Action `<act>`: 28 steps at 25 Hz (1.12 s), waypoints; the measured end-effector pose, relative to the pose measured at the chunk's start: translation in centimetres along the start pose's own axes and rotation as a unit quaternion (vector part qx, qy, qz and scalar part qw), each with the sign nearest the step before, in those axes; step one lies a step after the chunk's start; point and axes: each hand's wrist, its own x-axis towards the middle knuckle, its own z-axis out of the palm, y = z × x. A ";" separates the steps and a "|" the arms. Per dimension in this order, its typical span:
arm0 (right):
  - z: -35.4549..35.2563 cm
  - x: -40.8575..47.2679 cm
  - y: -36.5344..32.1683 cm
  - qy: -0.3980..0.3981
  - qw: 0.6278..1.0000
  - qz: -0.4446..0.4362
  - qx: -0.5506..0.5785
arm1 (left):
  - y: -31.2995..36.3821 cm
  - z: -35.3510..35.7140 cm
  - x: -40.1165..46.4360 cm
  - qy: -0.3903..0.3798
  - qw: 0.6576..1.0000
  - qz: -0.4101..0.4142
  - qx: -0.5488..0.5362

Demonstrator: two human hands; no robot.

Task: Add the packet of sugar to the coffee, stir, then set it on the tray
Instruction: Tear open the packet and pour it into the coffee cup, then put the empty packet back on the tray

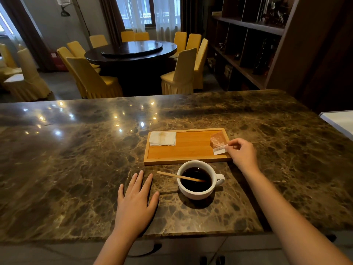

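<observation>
Sugar packet pinched, coffee not yet sweetened

Your left hand lies flat and released on the marble counter; the stirrer leans in the white cup just beside it — a careless reach could tip it out or spill the coffee. Your right hand grasps the brown sugar packet by its white end at the wooden tray's right edge; it looks unopened, so tearing it there may scatter sugar.

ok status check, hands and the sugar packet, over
Right hand pinching brown sugar packet over wooden tray. Left hand flat on marble counter. White coffee cup off tray, path clear.
</observation>
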 end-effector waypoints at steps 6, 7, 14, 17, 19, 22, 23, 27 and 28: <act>0.7 0.3 0.4 0.017 0.989 -0.074 -0.128 | 0.0 -0.1 0.0 -0.005 1.000 -0.003 0.000; 0.6 0.3 0.4 0.016 0.986 -0.083 -0.145 | 0.0 -0.1 0.0 -0.005 1.000 -0.003 0.000; 0.2 -1.0 0.8 -0.095 0.923 -0.275 -0.252 | 0.1 -0.1 0.0 -0.005 1.000 -0.004 0.003; 0.2 -1.0 1.1 -0.152 0.902 -0.287 -0.284 | 0.1 -0.1 0.0 -0.004 1.000 -0.004 0.002; 0.2 -0.7 1.1 -0.165 0.899 -0.278 -0.296 | 0.1 -0.1 0.0 -0.002 1.000 -0.003 -0.001; 0.3 0.2 1.0 -0.175 0.892 -0.275 -0.312 | 0.0 0.0 0.1 0.000 1.000 -0.001 -0.007; 0.4 0.5 0.9 -0.178 0.891 -0.272 -0.317 | 0.0 0.0 0.1 0.000 1.000 -0.001 -0.008; 0.8 1.8 0.6 -0.186 0.887 -0.257 -0.336 | 0.0 0.0 0.0 -0.002 1.000 0.000 -0.008; 0.8 2.0 0.5 -0.188 0.885 -0.258 -0.340 | 0.0 0.0 0.0 -0.003 1.000 -0.001 -0.008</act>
